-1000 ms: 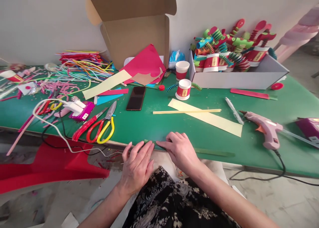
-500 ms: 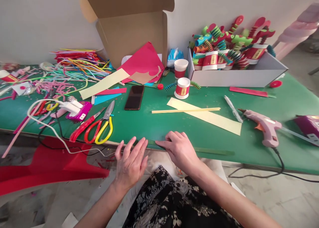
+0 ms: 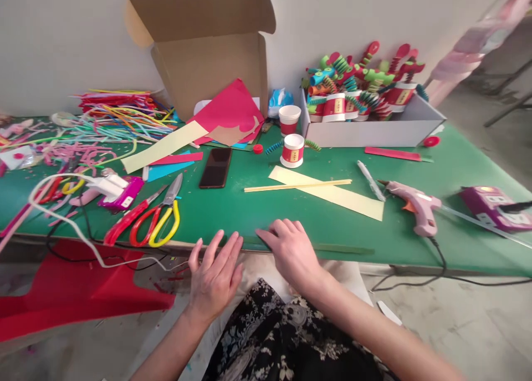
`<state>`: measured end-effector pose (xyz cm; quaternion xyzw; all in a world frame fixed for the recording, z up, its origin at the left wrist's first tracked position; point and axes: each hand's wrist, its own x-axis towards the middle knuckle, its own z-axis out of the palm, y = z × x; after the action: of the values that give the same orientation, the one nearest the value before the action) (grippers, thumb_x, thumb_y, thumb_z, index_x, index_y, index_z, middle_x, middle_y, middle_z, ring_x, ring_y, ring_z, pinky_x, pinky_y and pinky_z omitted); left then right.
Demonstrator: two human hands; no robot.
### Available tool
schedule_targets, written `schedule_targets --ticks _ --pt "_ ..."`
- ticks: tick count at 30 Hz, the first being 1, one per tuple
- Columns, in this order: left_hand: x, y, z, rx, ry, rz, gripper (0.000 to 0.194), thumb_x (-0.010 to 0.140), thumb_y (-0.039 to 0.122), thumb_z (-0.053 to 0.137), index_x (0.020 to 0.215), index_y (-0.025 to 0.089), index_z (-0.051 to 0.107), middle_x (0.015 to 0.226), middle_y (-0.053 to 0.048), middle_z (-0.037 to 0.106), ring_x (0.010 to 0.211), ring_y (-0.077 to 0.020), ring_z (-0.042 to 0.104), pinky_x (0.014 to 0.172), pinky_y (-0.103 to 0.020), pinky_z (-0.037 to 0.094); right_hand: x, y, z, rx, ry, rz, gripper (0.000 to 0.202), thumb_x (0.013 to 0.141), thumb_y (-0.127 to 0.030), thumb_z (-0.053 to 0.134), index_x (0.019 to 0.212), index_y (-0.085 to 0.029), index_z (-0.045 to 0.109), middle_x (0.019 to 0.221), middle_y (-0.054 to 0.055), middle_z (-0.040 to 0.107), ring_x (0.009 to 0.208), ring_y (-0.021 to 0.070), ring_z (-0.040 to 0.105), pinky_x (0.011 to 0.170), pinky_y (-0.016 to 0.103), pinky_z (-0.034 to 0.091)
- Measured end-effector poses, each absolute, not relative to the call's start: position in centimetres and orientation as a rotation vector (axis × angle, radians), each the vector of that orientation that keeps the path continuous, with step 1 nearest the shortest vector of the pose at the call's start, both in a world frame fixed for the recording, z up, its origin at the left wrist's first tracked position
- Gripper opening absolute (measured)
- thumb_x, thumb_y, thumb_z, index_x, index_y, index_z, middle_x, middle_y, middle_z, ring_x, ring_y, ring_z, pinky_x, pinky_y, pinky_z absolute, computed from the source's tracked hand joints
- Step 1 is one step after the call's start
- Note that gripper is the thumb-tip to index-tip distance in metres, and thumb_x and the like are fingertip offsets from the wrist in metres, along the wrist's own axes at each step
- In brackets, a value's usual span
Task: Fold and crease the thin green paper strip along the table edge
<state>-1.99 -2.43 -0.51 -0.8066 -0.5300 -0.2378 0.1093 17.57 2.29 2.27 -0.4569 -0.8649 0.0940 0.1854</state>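
A narrow green paper strip (image 3: 344, 249) lies along the front edge of the table, close in colour to the tabletop. My left hand (image 3: 216, 270) rests palm down at the edge, its fingers stretched out flat over the strip's left end. To its right, my right hand (image 3: 293, 250) presses on the strip with curled fingers, one digit reaching left along it. Part of the strip is hidden under both hands. Beyond them lie thin cream strips (image 3: 297, 186) across a wider cream paper strip (image 3: 353, 197).
Scissors (image 3: 166, 214) and a red-handled tool (image 3: 128, 220) lie left, near a phone (image 3: 215, 168). A paper-cup figure (image 3: 292, 153) stands mid-table. A pink glue gun (image 3: 415, 206) lies right, its cord over the edge. A white box (image 3: 369, 134) of finished figures stands behind.
The view has shifted slightly, so the table things sit further left in it. Both hands stay at the strip in nearly the same pose.
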Motion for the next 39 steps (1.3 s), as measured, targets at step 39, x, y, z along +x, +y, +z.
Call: schedule_targets --ticks 39 --pt "5.1 -3.4 0.5 -2.591 -1.142 -0.772 0.052 0.094 0.030 0.050 0.142 0.012 0.046 0.138 -0.008 0.059 0.137 -0.0239 0.042 0.121 -0.047 0.014 29.7 -4.6 -0.8 -1.376 -2.425 -0.283 0.066 0.100 -0.032 0.039 0.157 -0.011 0.013 0.151 0.010 0.045 0.140 0.0245 0.038 0.116 0.042 0.025"
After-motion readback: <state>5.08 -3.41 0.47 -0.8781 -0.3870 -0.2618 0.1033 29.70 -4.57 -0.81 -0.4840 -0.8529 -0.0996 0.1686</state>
